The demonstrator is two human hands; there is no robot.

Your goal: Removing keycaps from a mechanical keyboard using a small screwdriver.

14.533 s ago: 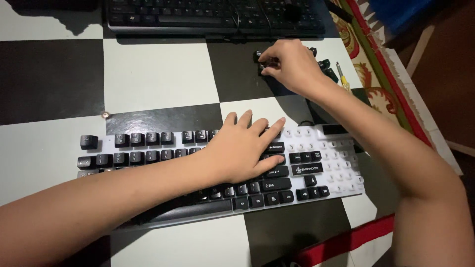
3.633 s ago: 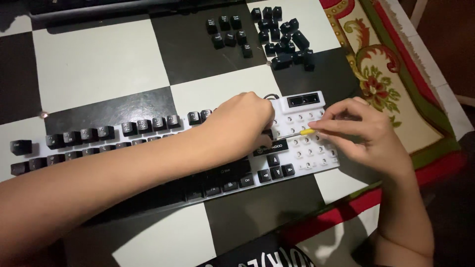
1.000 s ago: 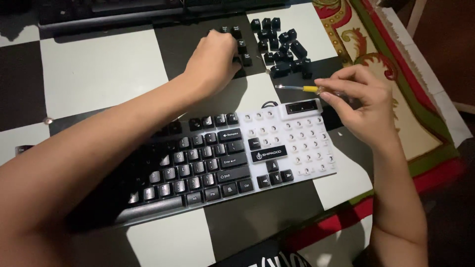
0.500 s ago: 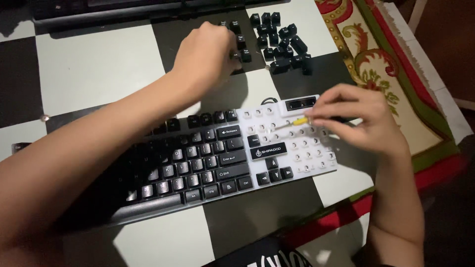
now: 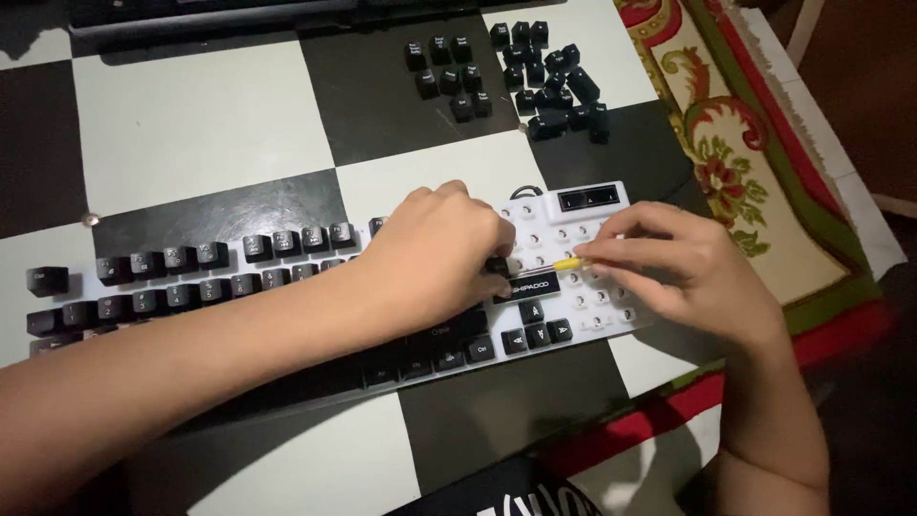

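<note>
The keyboard (image 5: 315,296) lies across a black-and-white chequered table (image 5: 201,124), running from the left edge to the right of centre. Its body is white; black keycaps fill the left and middle, while the right block is mostly bare white sockets, with a few black keys left at the lower middle, arrow keys among them.

The left hand (image 5: 435,258) rests on the keyboard just left of the bare block, fingers curled into a loose fist. Its fingertips press at a black keycap (image 5: 497,268) on the edge of the bare block; whether they pinch it or only touch it cannot be told. The forearm crosses the lower rows of keys.

The right hand (image 5: 669,268) hovers over the right end of the keyboard, fingers bent and closed on a thin tool (image 5: 564,264) with a yellow handle. The tool points left, its tip close beside the left fingertips and the keycap; the tip itself is too small to make out.

Further up the table, well apart from the keyboard, lie loose keycaps (image 5: 449,78) set in rough rows on a black square, and just to their right a denser pile of keycaps (image 5: 559,86). A second, dark keyboard (image 5: 239,11) shows at the top edge. A patterned cloth (image 5: 735,143) with red and green borders covers the right side of the table. A small round thing (image 5: 91,219) sits on the table above the keyboard's left part
</note>
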